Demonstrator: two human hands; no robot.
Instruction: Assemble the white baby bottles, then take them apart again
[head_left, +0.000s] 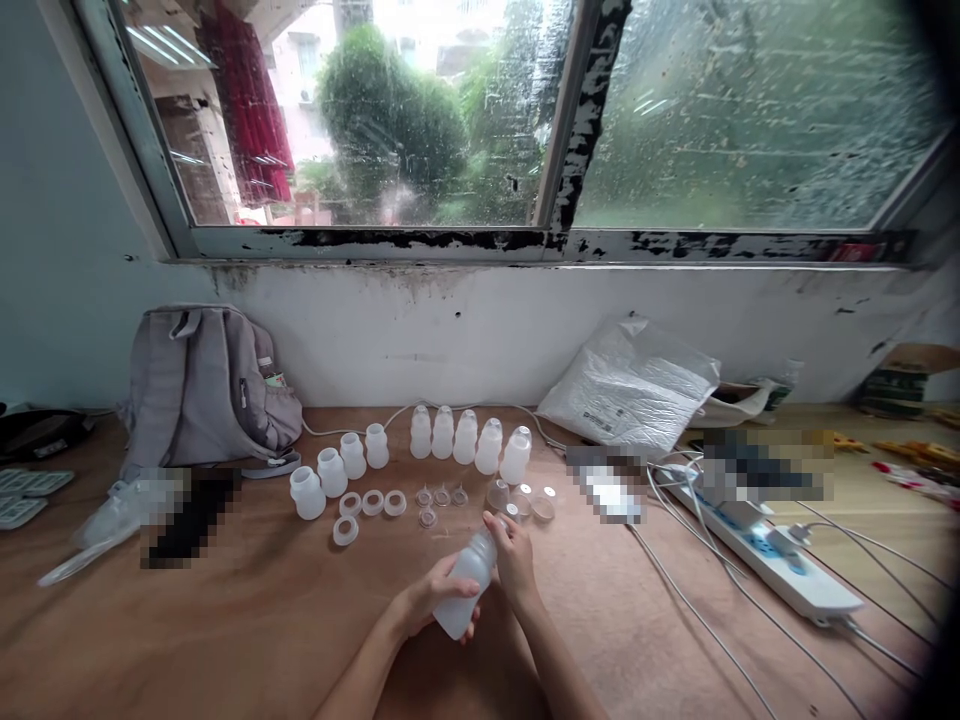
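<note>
My left hand (431,600) is wrapped around the lower part of a translucent white plastic bottle (463,585), held tilted above the wooden table (225,630). My right hand (512,555) grips the bottle's top end, fingers closed around the neck. Beyond my hands stands a curved row of several similar white bottles (442,435). In front of that row lie several white rings (373,503), small clear valve pieces (441,496) and clear caps (525,500).
A grey backpack (206,385) leans against the wall at back left. A white plastic bag (630,385) lies at back right. A white power strip (772,565) with plugs and cables runs along the right. A window is above.
</note>
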